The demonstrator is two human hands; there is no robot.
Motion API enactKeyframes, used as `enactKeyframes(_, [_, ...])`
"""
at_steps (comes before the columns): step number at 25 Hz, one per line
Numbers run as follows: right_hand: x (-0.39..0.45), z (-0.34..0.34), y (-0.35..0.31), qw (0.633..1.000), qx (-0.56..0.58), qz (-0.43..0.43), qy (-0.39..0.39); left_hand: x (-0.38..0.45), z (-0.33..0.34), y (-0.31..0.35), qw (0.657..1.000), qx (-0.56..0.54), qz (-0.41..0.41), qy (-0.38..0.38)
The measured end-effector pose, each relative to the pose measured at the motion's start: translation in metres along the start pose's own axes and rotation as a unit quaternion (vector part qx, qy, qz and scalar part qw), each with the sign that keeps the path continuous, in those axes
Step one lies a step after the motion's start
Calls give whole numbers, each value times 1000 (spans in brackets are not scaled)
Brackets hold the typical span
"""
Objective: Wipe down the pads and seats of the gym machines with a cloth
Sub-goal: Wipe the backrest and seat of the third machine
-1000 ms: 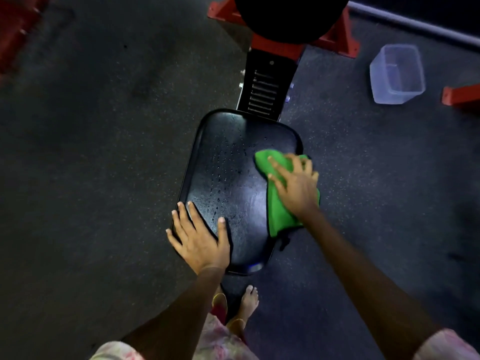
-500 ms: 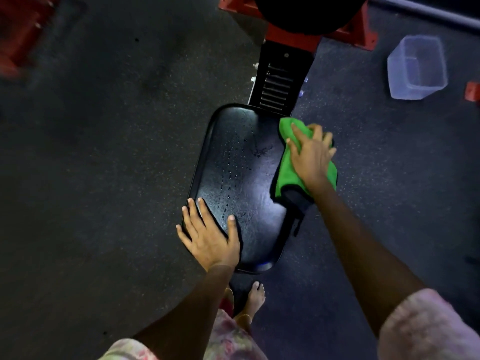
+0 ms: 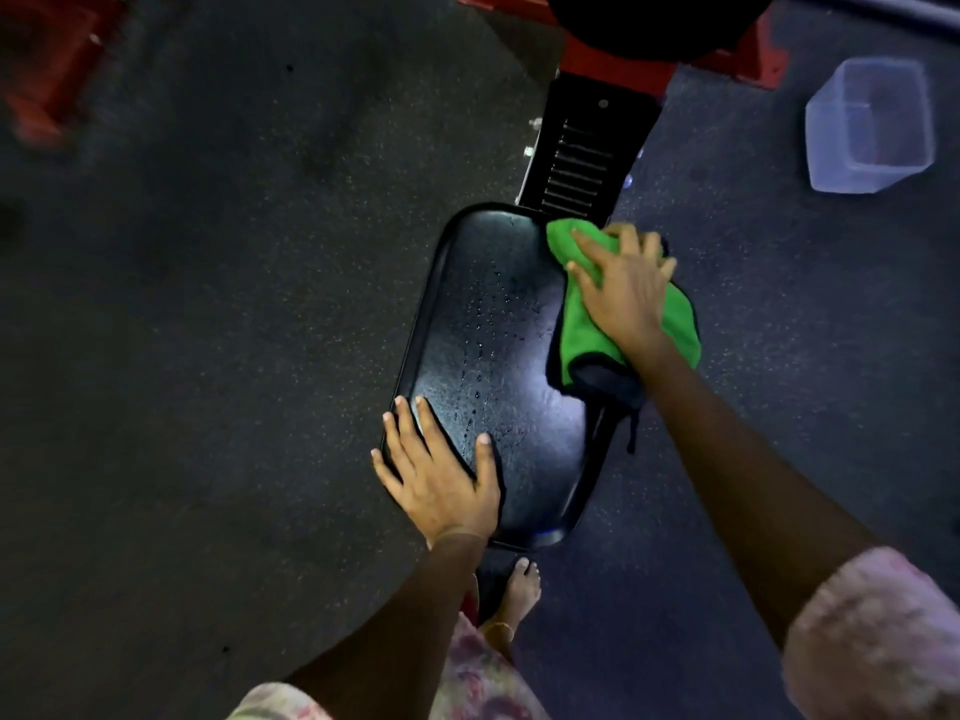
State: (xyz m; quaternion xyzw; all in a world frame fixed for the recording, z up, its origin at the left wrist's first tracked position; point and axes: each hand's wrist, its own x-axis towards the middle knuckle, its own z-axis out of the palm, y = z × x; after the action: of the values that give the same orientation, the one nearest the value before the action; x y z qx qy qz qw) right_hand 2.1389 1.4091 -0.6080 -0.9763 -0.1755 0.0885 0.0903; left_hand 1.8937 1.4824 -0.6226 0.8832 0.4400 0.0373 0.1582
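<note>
right hand point(image 3: 626, 293) flat, presses cloth point(image 3: 584, 330) on seat point(image 3: 493, 356); clear tub point(image 3: 870, 127) apparently empty.

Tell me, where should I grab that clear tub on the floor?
Probably by the rim of the tub, coming from above. It sits upright on the floor with its open mouth up and thin straight walls, so fingers could hook over one edge. Nothing stands around it.

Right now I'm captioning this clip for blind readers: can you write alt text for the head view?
A right hand presses a green cloth on the far right edge of a wet black seat, while the left hand rests flat on its near corner. A clear tub sits on the dark floor.
</note>
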Motion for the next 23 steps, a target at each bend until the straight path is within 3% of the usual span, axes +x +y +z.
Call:
enactKeyframes(2, [17,-1,-31,1000,-10,-3,-12,0,0,0,1000,-1,4,1])
enactKeyframes(4, [16,2,-50,995,-8,-90,-34,0,0,1,1000,1,2,5])
enactKeyframes(7, [-5,3,-26,971,22,-234,-48,0,0,0,1000,1,3,7])
enactKeyframes(9, [7,0,-11,974,32,-222,-41,1,0,0,1000,3,1,6])
enactKeyframes(12, [39,3,-43,996,13,-76,-32,0,0,0,1000,4,1,0])
enactKeyframes(13, [44,4,-62,997,1,-68,-34,-1,0,0,1000,4,3,0])
enactKeyframes(16, [35,8,-89,978,-20,-199,-62,0,1,0,1000,4,3,1])
enactKeyframes(19, [23,3,-56,947,-8,-309,-92,0,1,-1,1000,9,7,1])
enactKeyframes(21, [34,0,-37,946,-3,-310,-91,0,0,0,1000,8,8,-4])
enactKeyframes(23, [54,1,-42,969,-7,-235,-80,0,0,0,1000,8,6,-9])
